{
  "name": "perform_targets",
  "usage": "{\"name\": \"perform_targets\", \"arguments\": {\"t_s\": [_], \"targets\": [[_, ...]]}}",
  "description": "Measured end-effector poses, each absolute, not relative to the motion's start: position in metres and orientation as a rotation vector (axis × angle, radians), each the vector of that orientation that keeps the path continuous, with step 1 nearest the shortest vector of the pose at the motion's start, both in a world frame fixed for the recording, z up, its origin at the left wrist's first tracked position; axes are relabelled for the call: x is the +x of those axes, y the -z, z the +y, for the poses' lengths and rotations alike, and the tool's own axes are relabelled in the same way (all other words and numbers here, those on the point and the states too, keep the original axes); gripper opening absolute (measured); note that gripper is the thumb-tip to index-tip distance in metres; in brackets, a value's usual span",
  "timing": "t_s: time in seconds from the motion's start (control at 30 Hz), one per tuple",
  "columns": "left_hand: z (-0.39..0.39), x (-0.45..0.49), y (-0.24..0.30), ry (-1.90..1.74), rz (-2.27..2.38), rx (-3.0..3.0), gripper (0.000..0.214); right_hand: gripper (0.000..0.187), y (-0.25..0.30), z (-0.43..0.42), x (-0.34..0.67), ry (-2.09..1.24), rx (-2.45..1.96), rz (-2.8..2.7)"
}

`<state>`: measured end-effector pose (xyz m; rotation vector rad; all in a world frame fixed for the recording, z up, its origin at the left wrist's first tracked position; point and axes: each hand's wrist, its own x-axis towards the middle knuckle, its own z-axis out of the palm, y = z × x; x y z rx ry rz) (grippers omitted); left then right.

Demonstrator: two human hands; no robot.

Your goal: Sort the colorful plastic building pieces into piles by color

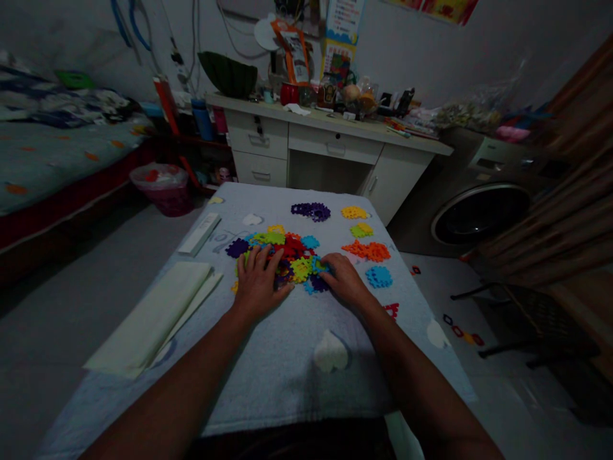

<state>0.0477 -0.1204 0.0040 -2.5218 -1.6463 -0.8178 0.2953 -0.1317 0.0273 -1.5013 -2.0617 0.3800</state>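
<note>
A mixed heap of colourful plastic interlocking pieces [292,250] lies in the middle of a table covered with a pale blue cloth [287,358]. My left hand [258,283] rests flat on the heap's left side, fingers stretched out over the pieces. My right hand [343,278] touches the heap's right edge, its fingers curled down onto blue and purple pieces; whether it grips one is unclear. Sorted groups lie around: purple pieces [311,211], yellow pieces [354,213], orange pieces [368,250], blue pieces [379,276].
A folded pale sheet [153,316] and a white flat box [200,234] lie on the table's left. Behind stand a cluttered white desk [330,144], a washing machine [479,204], a bed [52,160] and a pink bin [163,187]. Small pieces lie on the floor [462,332].
</note>
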Motion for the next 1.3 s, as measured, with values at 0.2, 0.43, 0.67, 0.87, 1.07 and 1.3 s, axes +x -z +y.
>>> {"name": "perform_targets", "arguments": {"t_s": [0.2, 0.43, 0.67, 0.87, 1.07, 1.3], "targets": [[-0.116, 0.038, -0.006, 0.966, -1.582, -2.578, 0.079, 0.033, -0.025, -0.13, 0.297, -0.364, -1.428, -1.956], [-0.108, 0.022, -0.013, 1.335, -1.652, -2.455, 0.05, 0.045, -0.032, -0.135, 0.301, -0.298, -1.513, -1.879], [-0.095, 0.008, -0.003, 1.426, -1.87, -2.29, 0.042, 0.047, -0.04, -0.129, 0.353, -0.14, -1.669, -1.788], [-0.091, 0.007, 0.003, 1.408, -1.961, -2.283, 0.042, 0.046, -0.054, -0.142, 0.426, -0.165, -2.041, -1.624], [-0.092, 0.008, 0.001, 1.401, -1.964, -2.289, 0.039, 0.042, -0.054, -0.156, 0.456, -0.422, -2.271, -1.54], [-0.091, 0.008, 0.003, 1.43, -2.009, -2.311, 0.044, 0.042, -0.049, -0.156, 0.46, -0.498, -2.408, -1.529]]}}
